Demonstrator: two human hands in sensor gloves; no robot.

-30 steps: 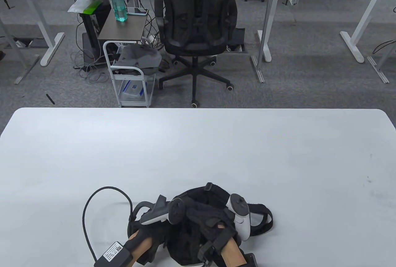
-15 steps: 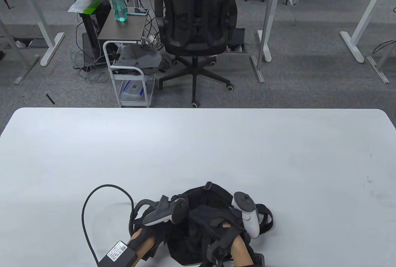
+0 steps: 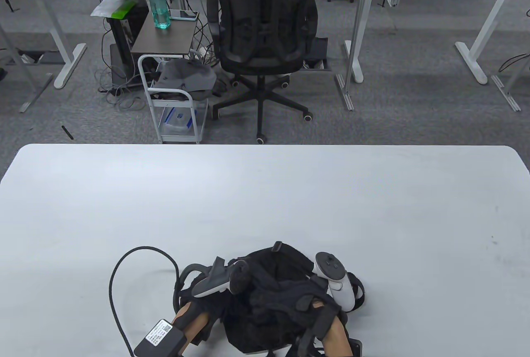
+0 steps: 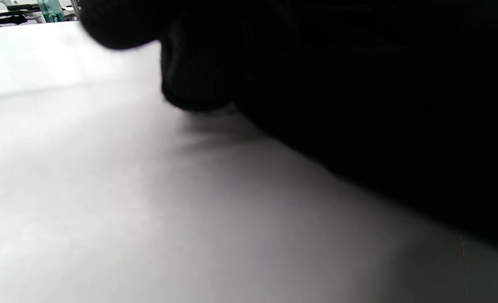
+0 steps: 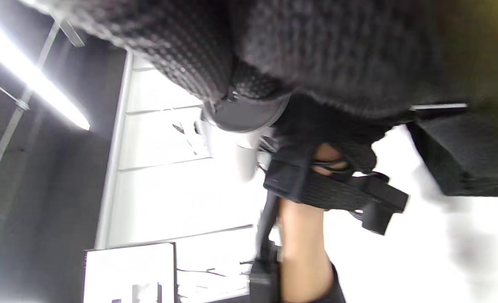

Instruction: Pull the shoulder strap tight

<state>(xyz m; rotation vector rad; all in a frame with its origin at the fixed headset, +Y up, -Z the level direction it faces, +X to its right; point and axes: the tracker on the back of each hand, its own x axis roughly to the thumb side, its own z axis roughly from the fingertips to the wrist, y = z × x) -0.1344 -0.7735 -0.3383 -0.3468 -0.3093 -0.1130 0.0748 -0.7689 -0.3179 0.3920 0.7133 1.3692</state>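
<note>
- Both hands, left hand (image 3: 207, 290) and right hand (image 3: 314, 303), lie close together on a black bag (image 3: 269, 290) at the table's (image 3: 265, 208) near edge; grips cannot be told.
- Left wrist view: only dark fabric over the table.
- Right wrist view: the strap (image 5: 463, 151) shows blurred; a steady pull while bracing the bag seems wise. Bag contents are hidden.

Obstacles are confined to the near edge of the table (image 3: 265, 191).
Passage is blocked there by a black bag (image 3: 271, 290) and a looped cable (image 3: 124, 261); bare surface is left toward the far corners.
</note>
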